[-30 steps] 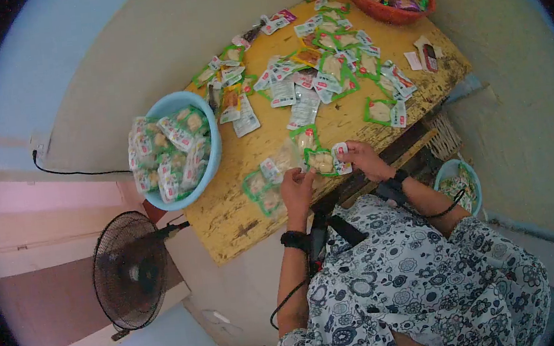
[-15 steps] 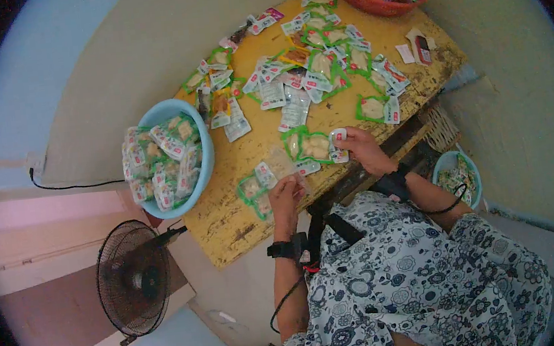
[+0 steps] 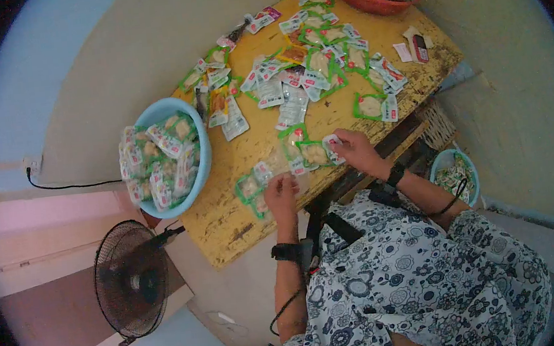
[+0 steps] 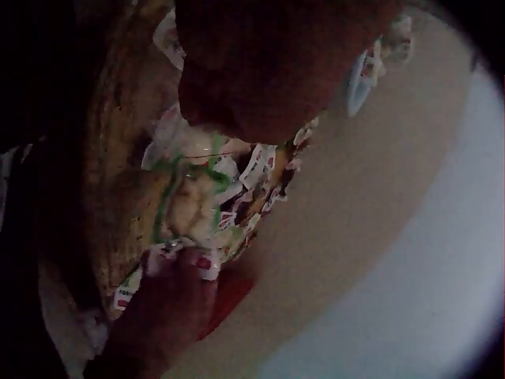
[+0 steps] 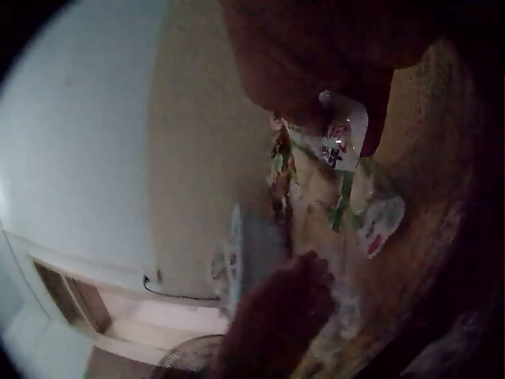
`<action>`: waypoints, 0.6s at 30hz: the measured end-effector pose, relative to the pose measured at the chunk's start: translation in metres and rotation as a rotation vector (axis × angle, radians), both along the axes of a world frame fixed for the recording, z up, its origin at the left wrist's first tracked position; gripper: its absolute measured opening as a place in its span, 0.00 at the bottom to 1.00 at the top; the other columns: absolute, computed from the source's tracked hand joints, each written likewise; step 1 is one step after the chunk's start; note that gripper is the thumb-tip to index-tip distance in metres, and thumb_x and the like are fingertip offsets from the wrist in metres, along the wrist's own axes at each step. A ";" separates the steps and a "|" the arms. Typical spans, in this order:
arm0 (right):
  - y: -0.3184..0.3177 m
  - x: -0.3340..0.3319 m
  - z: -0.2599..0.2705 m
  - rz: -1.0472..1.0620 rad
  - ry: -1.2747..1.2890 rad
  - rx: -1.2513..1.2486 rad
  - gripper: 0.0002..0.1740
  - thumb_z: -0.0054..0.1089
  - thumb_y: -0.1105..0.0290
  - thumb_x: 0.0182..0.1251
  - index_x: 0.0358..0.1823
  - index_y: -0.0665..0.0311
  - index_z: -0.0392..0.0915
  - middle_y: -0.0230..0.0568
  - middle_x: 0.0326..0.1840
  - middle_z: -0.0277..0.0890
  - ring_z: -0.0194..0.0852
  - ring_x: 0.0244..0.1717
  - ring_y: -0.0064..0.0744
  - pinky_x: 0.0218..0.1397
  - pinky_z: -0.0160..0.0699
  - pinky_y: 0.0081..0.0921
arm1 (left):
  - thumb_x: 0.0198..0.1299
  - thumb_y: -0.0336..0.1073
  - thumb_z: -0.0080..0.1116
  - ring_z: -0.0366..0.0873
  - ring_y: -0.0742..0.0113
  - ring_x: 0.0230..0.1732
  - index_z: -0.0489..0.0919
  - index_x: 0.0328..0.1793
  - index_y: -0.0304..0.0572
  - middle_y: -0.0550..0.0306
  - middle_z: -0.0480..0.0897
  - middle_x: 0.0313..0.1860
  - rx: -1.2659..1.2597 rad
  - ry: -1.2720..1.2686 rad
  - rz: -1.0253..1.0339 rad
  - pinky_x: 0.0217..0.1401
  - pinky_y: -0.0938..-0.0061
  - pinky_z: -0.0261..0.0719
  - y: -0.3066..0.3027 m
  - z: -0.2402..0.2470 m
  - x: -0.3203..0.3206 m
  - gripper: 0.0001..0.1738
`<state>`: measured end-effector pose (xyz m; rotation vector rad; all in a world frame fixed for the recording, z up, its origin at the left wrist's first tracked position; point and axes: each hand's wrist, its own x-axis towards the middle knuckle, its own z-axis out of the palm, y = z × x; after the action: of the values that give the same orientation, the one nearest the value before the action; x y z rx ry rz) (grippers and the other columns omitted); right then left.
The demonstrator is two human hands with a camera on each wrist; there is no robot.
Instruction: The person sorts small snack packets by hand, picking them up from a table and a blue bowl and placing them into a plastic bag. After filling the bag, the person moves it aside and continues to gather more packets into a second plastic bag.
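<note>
My right hand pinches the white printed end of a green-edged food packet, which has pale pieces inside. In the right wrist view, that packet's white end sticks out under the fingers. My left hand grips the near edge of a clear plastic bag, its fingers curled. The held packet is at the bag's right side, overlapping another green-edged packet. Two green-edged packets lie left of my left hand. The left wrist view is dark, with the held packet below the left hand.
Many loose packets cover the far part of the worn yellow table. A blue basin of filled bags stands left, a red basket at the far right. A phone lies near the right edge; a fan stands lower left.
My left hand has drawn back left and toward me, away from the packet, onto the bag's edge. The right hand keeps its pinch and has shifted slightly left with the packet.
</note>
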<state>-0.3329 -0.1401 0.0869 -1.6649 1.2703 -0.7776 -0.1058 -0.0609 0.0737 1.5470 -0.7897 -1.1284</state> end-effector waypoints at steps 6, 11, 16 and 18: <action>-0.003 0.014 0.020 -0.019 -0.165 0.201 0.07 0.59 0.73 0.70 0.44 0.70 0.78 0.28 0.34 0.77 0.74 0.37 0.16 0.39 0.77 0.21 | 0.66 0.36 0.59 0.79 0.72 0.28 0.81 0.41 0.33 0.56 0.82 0.28 -0.046 -0.196 -0.043 0.31 0.75 0.80 0.001 0.022 -0.012 0.11; -0.003 0.028 -0.001 0.072 -0.204 0.099 0.09 0.60 0.69 0.68 0.41 0.68 0.78 0.29 0.28 0.75 0.73 0.28 0.19 0.30 0.75 0.28 | 0.64 0.35 0.59 0.79 0.63 0.30 0.81 0.41 0.34 0.52 0.81 0.30 -0.152 -0.448 -0.071 0.35 0.67 0.77 -0.002 0.018 -0.010 0.09; -0.010 0.041 -0.004 0.236 -0.268 0.190 0.09 0.60 0.67 0.69 0.44 0.64 0.79 0.28 0.28 0.75 0.69 0.25 0.15 0.25 0.70 0.21 | 0.63 0.33 0.59 0.80 0.54 0.32 0.79 0.41 0.37 0.47 0.80 0.33 -0.300 -0.680 -0.075 0.36 0.65 0.77 -0.004 0.043 -0.018 0.06; -0.016 0.048 -0.013 0.227 -0.332 0.362 0.10 0.60 0.67 0.69 0.47 0.63 0.80 0.27 0.28 0.75 0.68 0.24 0.14 0.23 0.68 0.19 | 0.63 0.33 0.59 0.80 0.52 0.32 0.79 0.40 0.38 0.46 0.79 0.33 -0.303 -0.652 -0.081 0.36 0.64 0.77 -0.007 0.048 -0.022 0.06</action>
<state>-0.2847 -0.1557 0.0735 -1.2961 0.9079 -0.6127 -0.1281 -0.0675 0.1217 1.6368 -1.3954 -0.5070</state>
